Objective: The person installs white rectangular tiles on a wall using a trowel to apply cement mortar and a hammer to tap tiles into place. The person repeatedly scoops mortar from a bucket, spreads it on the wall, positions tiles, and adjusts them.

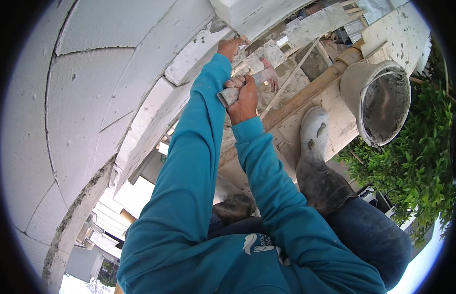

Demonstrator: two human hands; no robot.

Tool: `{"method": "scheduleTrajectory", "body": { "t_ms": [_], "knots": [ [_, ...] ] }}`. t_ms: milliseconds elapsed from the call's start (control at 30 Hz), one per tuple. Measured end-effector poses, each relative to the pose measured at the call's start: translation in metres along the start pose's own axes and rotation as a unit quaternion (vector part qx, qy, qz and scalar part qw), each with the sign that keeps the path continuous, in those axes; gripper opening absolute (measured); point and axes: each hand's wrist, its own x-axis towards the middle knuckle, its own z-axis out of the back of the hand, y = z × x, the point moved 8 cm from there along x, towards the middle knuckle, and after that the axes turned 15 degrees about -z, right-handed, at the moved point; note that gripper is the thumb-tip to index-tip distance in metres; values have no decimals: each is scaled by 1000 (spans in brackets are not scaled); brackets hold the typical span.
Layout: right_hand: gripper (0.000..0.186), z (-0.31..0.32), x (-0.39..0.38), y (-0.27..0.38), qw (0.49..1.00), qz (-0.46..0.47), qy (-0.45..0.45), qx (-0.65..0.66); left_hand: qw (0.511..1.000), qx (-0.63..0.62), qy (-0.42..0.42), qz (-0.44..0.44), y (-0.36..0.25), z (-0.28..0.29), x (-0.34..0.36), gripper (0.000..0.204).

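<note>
My left hand [231,48] reaches out to the lower edge of the pale block wall [198,51], beside a patch of grey mortar. Its fingers are stretched out against the wall's edge and nothing shows in them. Just below it, my right hand [245,102] is closed round a grey, flat-ended tool handle [229,97]. The tool's far end is hidden or hard to make out beyond my fingers. Both arms wear blue-green sleeves, the left one running alongside the wall.
A mortar-crusted bucket [353,93] stands at the right on the planks, near my boot [314,132]. A bamboo pole [296,103] runs along the boards. Through gaps, rubble and boards show far below. Green leafy branches [404,171] fill the right side.
</note>
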Motion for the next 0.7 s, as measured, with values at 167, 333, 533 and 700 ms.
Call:
{"method": "scheduleTrajectory", "body": {
  "t_ms": [167, 333, 533, 700],
  "knots": [
    [22, -8, 2, 7, 1000, 7, 7, -13, 997, 25, 30, -63, -6, -4, -1, 16],
    [17, -11, 17, 3, 996, -61, 38, -59, 997, -21, 7, -78, -8, -2, 12, 17],
    [24, -6, 12, 11, 999, 32, -25, 12, 995, -26, 21, -92, -7, 0, 15, 18],
    [15, -3, 23, 15, 991, -52, 48, -113, 998, -1, 24, -59, -23, -3, 4, 21]
  ]
}}
